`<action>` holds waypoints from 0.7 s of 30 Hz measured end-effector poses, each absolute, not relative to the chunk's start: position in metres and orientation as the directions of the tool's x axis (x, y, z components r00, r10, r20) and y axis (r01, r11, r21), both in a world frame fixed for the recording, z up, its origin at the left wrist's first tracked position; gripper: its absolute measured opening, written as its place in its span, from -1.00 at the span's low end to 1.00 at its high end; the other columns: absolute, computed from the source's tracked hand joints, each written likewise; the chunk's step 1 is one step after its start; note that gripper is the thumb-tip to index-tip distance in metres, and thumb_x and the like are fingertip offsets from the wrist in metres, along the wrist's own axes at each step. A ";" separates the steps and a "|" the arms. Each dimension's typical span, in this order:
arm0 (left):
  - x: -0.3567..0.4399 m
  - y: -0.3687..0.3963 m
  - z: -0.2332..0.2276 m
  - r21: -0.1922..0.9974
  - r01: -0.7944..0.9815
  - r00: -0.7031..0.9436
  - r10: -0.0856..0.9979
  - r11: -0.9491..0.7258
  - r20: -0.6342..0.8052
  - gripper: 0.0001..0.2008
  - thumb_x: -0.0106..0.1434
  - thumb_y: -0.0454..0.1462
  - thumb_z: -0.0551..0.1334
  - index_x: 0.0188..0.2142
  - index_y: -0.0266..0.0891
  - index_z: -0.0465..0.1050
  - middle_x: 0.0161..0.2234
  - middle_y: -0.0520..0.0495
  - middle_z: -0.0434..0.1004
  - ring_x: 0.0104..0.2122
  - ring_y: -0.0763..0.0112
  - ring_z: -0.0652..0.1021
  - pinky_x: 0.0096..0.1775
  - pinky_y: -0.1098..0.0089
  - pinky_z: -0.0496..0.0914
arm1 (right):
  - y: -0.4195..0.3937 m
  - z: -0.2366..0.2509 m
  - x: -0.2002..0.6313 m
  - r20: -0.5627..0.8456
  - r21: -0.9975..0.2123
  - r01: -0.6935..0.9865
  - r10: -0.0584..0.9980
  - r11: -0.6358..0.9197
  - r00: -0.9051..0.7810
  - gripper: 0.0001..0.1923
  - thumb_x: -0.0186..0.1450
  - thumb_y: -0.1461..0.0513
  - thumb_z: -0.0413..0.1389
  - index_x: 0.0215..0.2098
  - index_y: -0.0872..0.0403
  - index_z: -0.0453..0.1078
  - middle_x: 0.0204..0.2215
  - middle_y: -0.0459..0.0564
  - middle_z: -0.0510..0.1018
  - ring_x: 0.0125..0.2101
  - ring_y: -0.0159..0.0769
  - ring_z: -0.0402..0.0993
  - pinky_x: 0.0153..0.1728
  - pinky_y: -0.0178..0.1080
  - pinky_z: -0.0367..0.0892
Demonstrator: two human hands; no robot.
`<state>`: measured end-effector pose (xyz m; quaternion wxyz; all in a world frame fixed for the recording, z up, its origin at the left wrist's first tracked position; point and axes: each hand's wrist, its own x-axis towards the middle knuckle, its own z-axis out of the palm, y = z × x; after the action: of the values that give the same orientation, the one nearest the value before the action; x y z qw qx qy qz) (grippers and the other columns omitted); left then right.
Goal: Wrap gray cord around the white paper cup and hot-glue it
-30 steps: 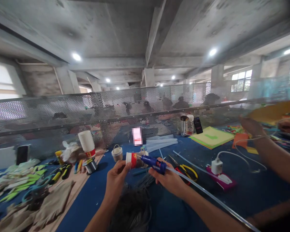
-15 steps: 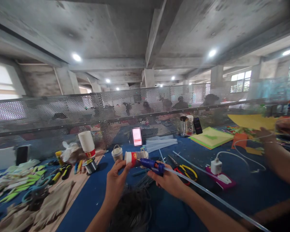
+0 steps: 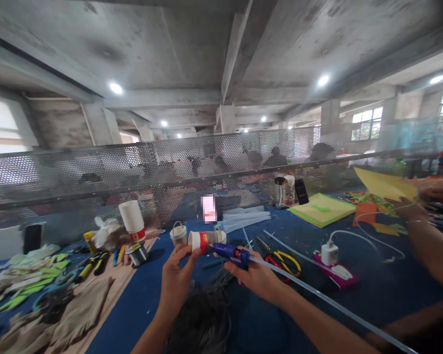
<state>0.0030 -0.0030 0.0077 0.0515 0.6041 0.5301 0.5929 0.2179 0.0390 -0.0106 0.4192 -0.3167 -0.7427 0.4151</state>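
Your paper cup (image 3: 204,242) lies on its side in the air above the middle of the desk (image 3: 133,314), its white end toward your left hand (image 3: 177,269). The thumb and fingers of that hand are pinched together on that end, firmly enough, it seems, to keep the cup level. Your right hand (image 3: 257,278) has its fingers curled round the blue glue gun (image 3: 225,250), a long clear rod (image 3: 317,292) trailing behind it; whether the trigger is pressed you cannot tell from here. The nozzle points at the cup's side, by the edge between the red band and the wrapping, though contact is too small to make out.

As for progress, grey cord (image 3: 216,237) already covers the part of the cup away from your left hand, while the red band and the white end are bare. Judging by that, the wrapping is only partly done, with the exposed stretch left over and gluing in hand. Just behind the cup stands a small bucket (image 3: 178,234) with a handle, which looks complete. A tangle of dark strands (image 3: 203,319) lies nearer you, and pliers (image 3: 288,263) rest beyond your right hand
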 end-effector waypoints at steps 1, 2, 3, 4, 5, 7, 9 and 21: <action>0.003 -0.003 0.008 0.689 0.580 -0.266 0.700 -0.434 0.663 -0.74 0.22 -0.08 0.24 -0.33 -0.23 0.57 -0.30 -0.04 0.49 -0.27 0.28 0.48 -0.18 0.39 0.33 | 0.039 -0.011 0.218 0.359 -0.880 0.131 0.819 0.457 -0.447 -0.64 0.24 -0.04 0.14 -0.24 0.08 0.36 -0.62 -0.21 0.33 -0.66 -0.46 0.30 -0.62 -0.42 0.24; 0.003 -0.003 0.007 0.688 0.582 -0.267 0.698 -0.433 0.665 -0.74 0.22 -0.09 0.24 -0.33 -0.23 0.57 -0.31 -0.04 0.49 -0.27 0.28 0.48 -0.19 0.40 0.33 | 0.039 -0.012 0.218 0.359 -0.878 0.138 0.821 0.459 -0.445 -0.64 0.25 -0.04 0.14 -0.23 0.08 0.36 -0.62 -0.21 0.33 -0.66 -0.45 0.30 -0.62 -0.42 0.24; 0.003 -0.002 0.007 0.686 0.585 -0.268 0.696 -0.433 0.667 -0.74 0.22 -0.09 0.24 -0.33 -0.23 0.57 -0.32 -0.03 0.48 -0.29 0.29 0.48 -0.21 0.40 0.33 | 0.040 -0.012 0.217 0.358 -0.876 0.145 0.821 0.461 -0.445 -0.63 0.25 -0.04 0.14 -0.22 0.08 0.36 -0.63 -0.21 0.33 -0.66 -0.45 0.30 -0.62 -0.42 0.24; 0.003 -0.002 0.007 0.683 0.588 -0.267 0.693 -0.434 0.670 -0.75 0.22 -0.09 0.24 -0.34 -0.23 0.56 -0.33 -0.02 0.48 -0.30 0.30 0.48 -0.22 0.41 0.33 | 0.040 -0.012 0.217 0.357 -0.874 0.150 0.822 0.461 -0.444 -0.63 0.25 -0.04 0.13 -0.21 0.09 0.36 -0.63 -0.21 0.33 -0.66 -0.45 0.30 -0.63 -0.42 0.23; 0.003 -0.002 0.007 0.679 0.591 -0.266 0.690 -0.435 0.673 -0.75 0.22 -0.09 0.25 -0.35 -0.23 0.56 -0.34 -0.02 0.47 -0.31 0.31 0.48 -0.23 0.41 0.32 | 0.040 -0.013 0.217 0.358 -0.874 0.150 0.822 0.461 -0.442 -0.64 0.26 -0.04 0.13 -0.21 0.09 0.37 -0.64 -0.21 0.33 -0.66 -0.45 0.30 -0.62 -0.42 0.23; 0.003 -0.002 0.008 0.677 0.593 -0.265 0.688 -0.436 0.676 -0.75 0.22 -0.10 0.25 -0.36 -0.23 0.56 -0.34 -0.02 0.47 -0.30 0.31 0.48 -0.22 0.41 0.32 | 0.040 -0.012 0.218 0.363 -0.874 0.142 0.819 0.464 -0.445 -0.64 0.26 -0.03 0.12 -0.22 0.09 0.37 -0.64 -0.21 0.32 -0.66 -0.45 0.30 -0.62 -0.42 0.24; 0.003 -0.002 0.008 0.680 0.585 -0.259 0.692 -0.442 0.673 -0.76 0.22 -0.10 0.25 -0.35 -0.22 0.57 -0.32 -0.02 0.49 -0.29 0.30 0.48 -0.20 0.41 0.32 | 0.039 -0.011 0.218 0.372 -0.871 0.135 0.813 0.473 -0.448 -0.65 0.27 -0.03 0.12 -0.24 0.09 0.37 -0.64 -0.21 0.32 -0.66 -0.45 0.30 -0.61 -0.42 0.24; 0.002 0.000 0.005 0.667 0.587 -0.241 0.688 -0.458 0.685 -0.77 0.23 -0.12 0.24 -0.37 -0.22 0.55 -0.35 0.00 0.48 -0.30 0.32 0.47 -0.22 0.43 0.33 | 0.038 -0.007 0.219 0.371 -0.862 0.155 0.810 0.482 -0.453 -0.67 0.28 -0.01 0.10 -0.29 0.10 0.41 -0.66 -0.21 0.30 -0.66 -0.46 0.28 -0.60 -0.42 0.24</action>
<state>0.0023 -0.0003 0.0054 0.0424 0.6148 0.5186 0.5927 0.2192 0.0380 -0.0071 0.4138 -0.3199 -0.7548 0.3959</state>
